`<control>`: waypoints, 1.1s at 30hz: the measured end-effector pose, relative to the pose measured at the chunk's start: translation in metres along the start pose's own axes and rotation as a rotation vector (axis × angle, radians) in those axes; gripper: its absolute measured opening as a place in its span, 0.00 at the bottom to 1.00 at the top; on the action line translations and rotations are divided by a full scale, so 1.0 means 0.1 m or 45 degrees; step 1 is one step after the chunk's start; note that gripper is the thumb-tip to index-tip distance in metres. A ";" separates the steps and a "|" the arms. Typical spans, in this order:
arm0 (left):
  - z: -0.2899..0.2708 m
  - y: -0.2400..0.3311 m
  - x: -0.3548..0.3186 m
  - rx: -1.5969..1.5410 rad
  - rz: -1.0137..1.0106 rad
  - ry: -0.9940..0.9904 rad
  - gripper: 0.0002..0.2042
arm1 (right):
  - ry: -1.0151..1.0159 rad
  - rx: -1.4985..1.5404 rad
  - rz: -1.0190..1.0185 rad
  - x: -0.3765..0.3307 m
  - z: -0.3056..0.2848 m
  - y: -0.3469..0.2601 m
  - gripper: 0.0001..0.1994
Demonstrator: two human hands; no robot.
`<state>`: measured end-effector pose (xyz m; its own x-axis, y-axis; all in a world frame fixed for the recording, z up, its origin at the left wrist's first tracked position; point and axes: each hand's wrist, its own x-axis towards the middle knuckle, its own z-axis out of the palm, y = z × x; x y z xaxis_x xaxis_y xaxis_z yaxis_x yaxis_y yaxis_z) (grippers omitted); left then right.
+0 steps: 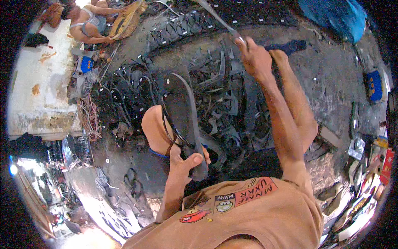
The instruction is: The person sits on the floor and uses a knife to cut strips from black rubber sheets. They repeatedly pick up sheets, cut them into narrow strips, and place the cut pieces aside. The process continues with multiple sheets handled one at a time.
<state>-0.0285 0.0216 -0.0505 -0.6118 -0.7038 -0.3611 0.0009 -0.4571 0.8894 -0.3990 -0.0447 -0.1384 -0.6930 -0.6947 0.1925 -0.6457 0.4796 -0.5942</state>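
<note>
My left hand (187,161) grips a black flip-flop (182,112) near one end, thumb across its edge. The sandal stands roughly upright, its sole edge to the right and its dark straps facing my bare left knee (156,129). Farther out to the right, my right hand (255,60) is closed round the end of a long, narrow grey blade, which looks like a knife (219,17). The blade points up and away to the left, apart from the sandal. My fingers hide its grip.
Dark rubber offcuts (219,99) cover the floor before me. Several black sandals (112,97) lie left, and rows of strapped sandals (178,29) lie farther off. Another person (89,25) sits at the far left with a wooden board (127,20). A blue sheet (338,16) is far right.
</note>
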 end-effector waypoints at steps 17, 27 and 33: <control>0.00 0.65 0.14 0.054 -0.071 0.189 0.20 | -0.500 0.895 0.031 -2.80 -1.31 -0.77 0.19; -0.07 0.54 -0.10 -0.121 -0.211 0.196 0.16 | -0.978 0.651 0.383 -4.10 -1.69 -0.42 0.14; -0.08 0.61 0.01 0.210 -0.232 0.053 0.14 | -0.967 0.469 0.162 -3.27 -1.13 -0.43 0.15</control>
<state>-0.0225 -0.0112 0.0008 -0.5568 -0.6413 -0.5279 -0.2377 -0.4859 0.8410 -0.1809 0.2220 -0.0875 -0.2653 -0.8816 -0.3903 -0.3408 0.4645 -0.8174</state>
